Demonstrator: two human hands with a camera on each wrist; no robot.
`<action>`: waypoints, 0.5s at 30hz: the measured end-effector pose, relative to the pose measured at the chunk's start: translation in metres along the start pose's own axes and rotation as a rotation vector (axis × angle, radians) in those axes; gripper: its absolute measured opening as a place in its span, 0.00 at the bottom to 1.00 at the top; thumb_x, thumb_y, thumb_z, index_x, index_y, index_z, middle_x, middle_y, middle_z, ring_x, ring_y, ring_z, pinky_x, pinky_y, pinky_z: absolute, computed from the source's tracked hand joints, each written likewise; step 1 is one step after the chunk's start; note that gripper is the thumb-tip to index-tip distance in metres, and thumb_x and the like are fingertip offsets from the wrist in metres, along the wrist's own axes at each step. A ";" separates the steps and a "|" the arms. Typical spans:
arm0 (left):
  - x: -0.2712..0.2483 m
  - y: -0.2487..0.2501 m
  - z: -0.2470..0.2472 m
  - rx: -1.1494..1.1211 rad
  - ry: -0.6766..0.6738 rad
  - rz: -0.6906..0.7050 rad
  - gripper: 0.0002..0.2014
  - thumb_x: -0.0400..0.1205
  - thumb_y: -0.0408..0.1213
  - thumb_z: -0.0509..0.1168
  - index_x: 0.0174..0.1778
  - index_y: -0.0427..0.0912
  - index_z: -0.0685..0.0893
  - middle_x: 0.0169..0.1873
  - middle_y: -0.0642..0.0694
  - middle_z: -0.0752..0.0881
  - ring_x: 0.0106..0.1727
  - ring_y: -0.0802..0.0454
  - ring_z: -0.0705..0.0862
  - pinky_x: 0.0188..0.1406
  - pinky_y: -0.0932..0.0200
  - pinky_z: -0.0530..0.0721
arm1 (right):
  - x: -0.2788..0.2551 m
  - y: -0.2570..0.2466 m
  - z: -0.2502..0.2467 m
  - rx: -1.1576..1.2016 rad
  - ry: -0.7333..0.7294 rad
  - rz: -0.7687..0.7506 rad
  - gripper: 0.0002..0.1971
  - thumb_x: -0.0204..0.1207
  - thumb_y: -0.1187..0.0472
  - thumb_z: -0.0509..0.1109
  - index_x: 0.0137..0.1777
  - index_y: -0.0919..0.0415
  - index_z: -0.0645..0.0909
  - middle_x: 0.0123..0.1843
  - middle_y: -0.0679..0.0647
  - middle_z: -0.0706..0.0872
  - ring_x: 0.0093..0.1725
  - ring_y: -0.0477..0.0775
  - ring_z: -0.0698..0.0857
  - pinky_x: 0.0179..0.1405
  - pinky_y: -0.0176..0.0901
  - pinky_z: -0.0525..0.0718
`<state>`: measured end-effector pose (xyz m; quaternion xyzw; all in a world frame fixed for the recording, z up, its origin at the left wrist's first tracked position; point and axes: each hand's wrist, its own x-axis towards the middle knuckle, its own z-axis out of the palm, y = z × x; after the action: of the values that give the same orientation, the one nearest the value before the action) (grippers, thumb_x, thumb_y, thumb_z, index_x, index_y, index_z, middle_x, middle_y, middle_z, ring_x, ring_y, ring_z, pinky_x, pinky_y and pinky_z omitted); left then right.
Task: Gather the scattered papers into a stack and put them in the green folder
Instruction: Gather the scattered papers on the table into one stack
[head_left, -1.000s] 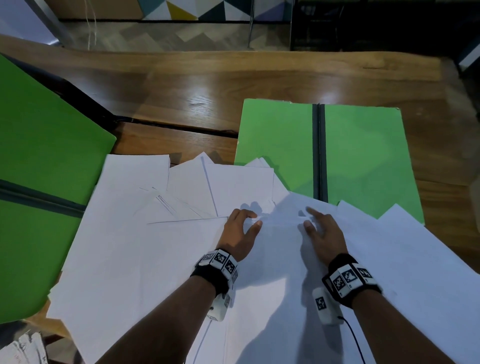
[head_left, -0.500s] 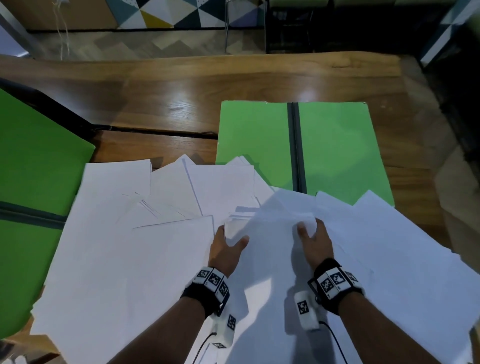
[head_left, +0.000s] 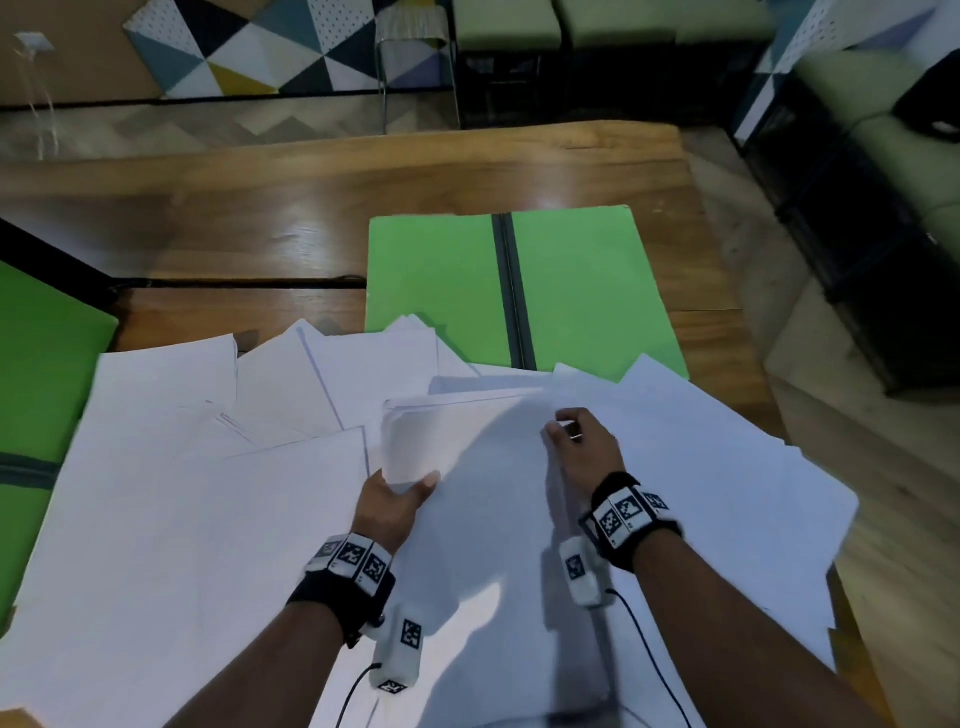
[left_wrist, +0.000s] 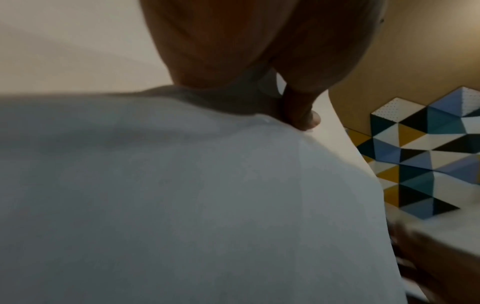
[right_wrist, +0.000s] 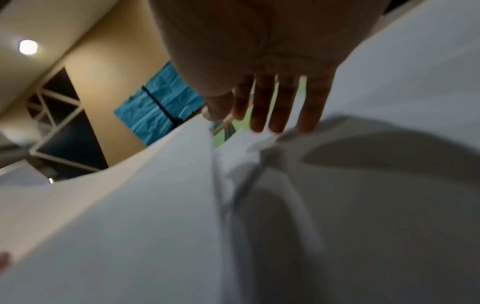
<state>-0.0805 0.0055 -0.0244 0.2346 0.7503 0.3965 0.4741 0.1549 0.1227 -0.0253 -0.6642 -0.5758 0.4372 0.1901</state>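
Note:
White papers (head_left: 182, 519) lie scattered over the near half of the wooden table. An open green folder (head_left: 587, 291) with a dark spine lies flat just beyond them, and some sheet corners overlap its near edge. My left hand (head_left: 400, 493) grips the left edge of a small bunch of sheets (head_left: 467, 441), thumb on top. My right hand (head_left: 571, 436) pinches the bunch's right edge with curled fingers. In the left wrist view the thumb (left_wrist: 301, 115) presses on paper (left_wrist: 182, 195). In the right wrist view the fingers (right_wrist: 275, 107) reach over raised sheets (right_wrist: 130, 205).
A second green folder (head_left: 41, 374) lies at the table's left edge, partly under the papers. Bare wood (head_left: 311, 208) runs beyond the folders. The table's right edge (head_left: 727, 322) drops to the floor, with dark shelving and green seats further right and behind.
Both hands went from lying flat on the sheets to gripping a bunch by its two sides, and they drew it nearer. The bunch's far edge now stands out from the spread.

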 end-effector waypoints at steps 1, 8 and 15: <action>-0.002 0.001 -0.005 -0.004 0.030 0.004 0.13 0.74 0.38 0.77 0.51 0.35 0.87 0.41 0.39 0.91 0.43 0.43 0.89 0.44 0.54 0.85 | 0.000 0.010 -0.006 -0.030 0.045 0.007 0.14 0.78 0.53 0.69 0.61 0.56 0.79 0.54 0.55 0.85 0.52 0.56 0.83 0.53 0.46 0.81; -0.004 -0.023 -0.032 0.068 0.210 -0.068 0.15 0.71 0.47 0.78 0.47 0.41 0.87 0.40 0.43 0.91 0.43 0.42 0.89 0.49 0.48 0.88 | -0.023 0.056 -0.048 -0.555 -0.058 0.033 0.26 0.69 0.44 0.71 0.67 0.48 0.73 0.66 0.54 0.71 0.68 0.58 0.72 0.63 0.54 0.76; -0.014 -0.030 -0.024 0.191 0.248 -0.111 0.13 0.74 0.48 0.75 0.47 0.44 0.83 0.42 0.41 0.86 0.45 0.40 0.85 0.51 0.49 0.84 | -0.039 0.057 -0.043 -0.729 -0.033 0.080 0.29 0.69 0.40 0.70 0.67 0.48 0.67 0.67 0.53 0.68 0.70 0.59 0.67 0.63 0.55 0.73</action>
<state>-0.0954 -0.0304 -0.0358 0.1860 0.8491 0.3226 0.3746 0.2256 0.0821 -0.0309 -0.7032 -0.6702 0.2213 -0.0857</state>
